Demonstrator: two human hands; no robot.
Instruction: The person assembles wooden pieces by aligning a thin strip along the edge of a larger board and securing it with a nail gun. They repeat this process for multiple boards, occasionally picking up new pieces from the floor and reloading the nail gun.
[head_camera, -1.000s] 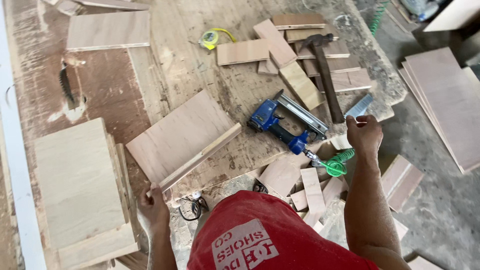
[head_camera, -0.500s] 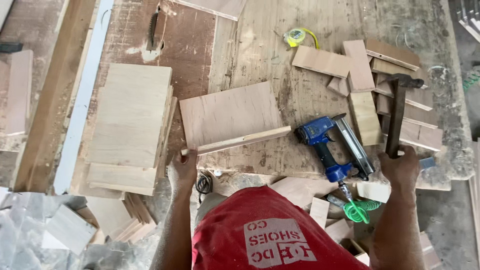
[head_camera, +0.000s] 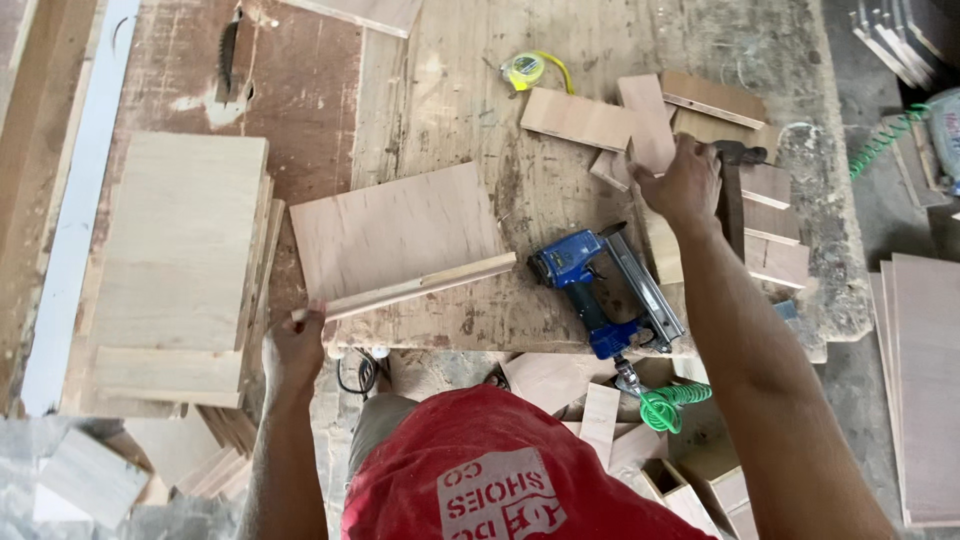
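My left hand (head_camera: 293, 347) grips the near left end of a thin wooden strip (head_camera: 420, 287). The strip lies along the front edge of a square plywood panel (head_camera: 395, 232) on the workbench (head_camera: 450, 110). My right hand (head_camera: 682, 183) reaches to the far right and closes on the lower end of a small light plank (head_camera: 647, 118) in a pile of offcuts (head_camera: 575, 118). A blue nail gun (head_camera: 600, 290) lies on the bench between my hands, nearer the right arm.
A hammer (head_camera: 733, 195) lies just right of my right hand. A yellow tape measure (head_camera: 525, 70) sits at the back. Stacked plywood panels (head_camera: 180, 250) fill the left side. A green coiled hose (head_camera: 672, 405) hangs below the nail gun. Boards (head_camera: 925, 380) lie at the right.
My right hand has gone from the bench's near right edge up to the offcut pile and closed on a plank. My left hand has stayed on the strip's end. The view has shifted.
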